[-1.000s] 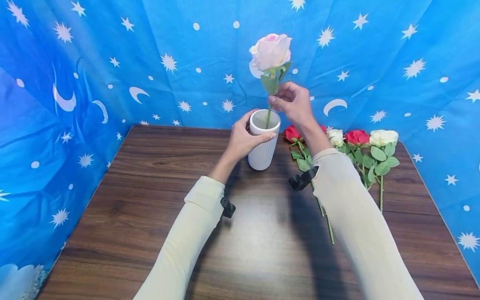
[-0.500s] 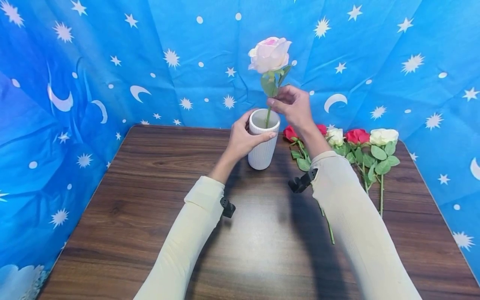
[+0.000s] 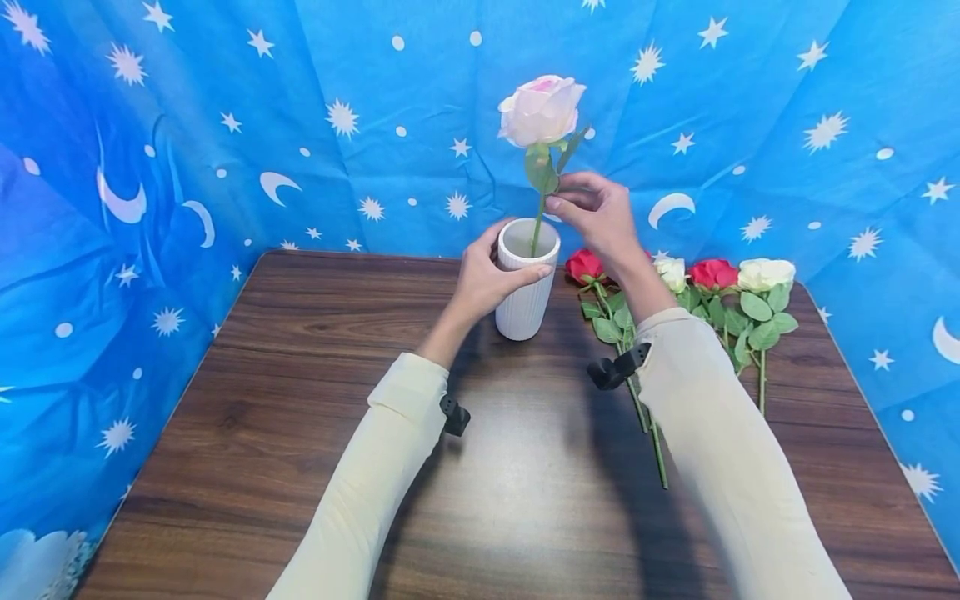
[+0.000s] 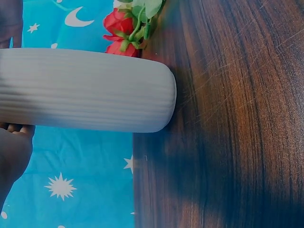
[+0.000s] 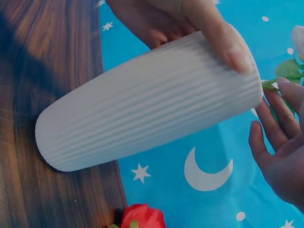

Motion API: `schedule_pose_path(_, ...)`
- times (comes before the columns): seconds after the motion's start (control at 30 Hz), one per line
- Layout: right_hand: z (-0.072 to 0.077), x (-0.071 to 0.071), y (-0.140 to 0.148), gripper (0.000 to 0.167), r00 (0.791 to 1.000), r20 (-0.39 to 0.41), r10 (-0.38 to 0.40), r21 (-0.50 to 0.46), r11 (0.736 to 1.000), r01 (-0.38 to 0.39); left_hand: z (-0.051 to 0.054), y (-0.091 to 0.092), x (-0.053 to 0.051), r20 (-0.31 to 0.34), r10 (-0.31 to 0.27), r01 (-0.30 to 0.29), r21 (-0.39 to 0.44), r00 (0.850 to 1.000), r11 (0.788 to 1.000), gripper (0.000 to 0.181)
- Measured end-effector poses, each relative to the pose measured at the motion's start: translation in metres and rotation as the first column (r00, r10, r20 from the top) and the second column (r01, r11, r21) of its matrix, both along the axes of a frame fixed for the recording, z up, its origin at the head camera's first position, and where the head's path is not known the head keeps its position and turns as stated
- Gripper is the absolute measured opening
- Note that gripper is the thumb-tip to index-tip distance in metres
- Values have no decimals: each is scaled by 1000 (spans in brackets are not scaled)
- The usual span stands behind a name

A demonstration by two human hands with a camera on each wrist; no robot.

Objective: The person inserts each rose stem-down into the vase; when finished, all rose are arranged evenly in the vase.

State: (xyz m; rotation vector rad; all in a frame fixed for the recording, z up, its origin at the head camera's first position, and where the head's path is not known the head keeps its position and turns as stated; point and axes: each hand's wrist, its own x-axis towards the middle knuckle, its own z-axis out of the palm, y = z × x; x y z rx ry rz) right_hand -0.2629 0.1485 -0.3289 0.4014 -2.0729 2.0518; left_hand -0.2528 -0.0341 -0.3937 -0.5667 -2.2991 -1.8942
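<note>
A white ribbed vase [image 3: 522,308] stands upright near the table's back edge. My left hand [image 3: 483,279] grips it near the rim, thumb across the front; the right wrist view shows that thumb on the vase [image 5: 147,99]. A pale pink rose [image 3: 542,110] rises above the vase, its stem inside the mouth. Beside the stem is my right hand [image 3: 603,218], its fingers loosened and spread in the right wrist view, the thumb tip close to or touching the stem. The lower stem end is hidden inside the vase.
Red roses [image 3: 713,273] and white roses [image 3: 767,275] with green leaves and stems lie on the brown wooden table [image 3: 300,350] at the right, partly behind my right forearm. A blue curtain [image 3: 420,75] with stars and moons hangs behind the table.
My right hand has loosened from the rose's stem and moved slightly right. The rose sits slightly lower than a second ago. My left hand and the vase have stayed in place.
</note>
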Motion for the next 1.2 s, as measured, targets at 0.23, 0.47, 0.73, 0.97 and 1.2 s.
schedule_pose_path(0.23, 2, 3, 14, 13, 997, 79, 20, -51, 999, -16, 7, 2, -4, 33, 10, -10, -7, 999, 1000, 76)
schedule_pose_path(0.47, -5, 9, 25, 7, 994, 103, 35, -85, 996, -26, 8, 2, -4, 40, 15, -14, -21, 999, 1000, 77)
schedule_pose_path(0.73, -12, 18, 45, 8, 995, 101, -1, -121, 993, 13, 7, 2, -5, 46, 9, -8, -24, 999, 1000, 78)
schedule_pose_path(0.97, -22, 23, 63, 12, 991, 131, -30, -147, 988, 49, 8, -1, -4, 42, -9, 9, -19, 999, 1000, 78)
schedule_pose_path(1.2, -39, 24, 77, 10, 974, 220, -53, -160, 983, 89, 7, 0, -5, 44, -20, 21, -25, 999, 999, 77)
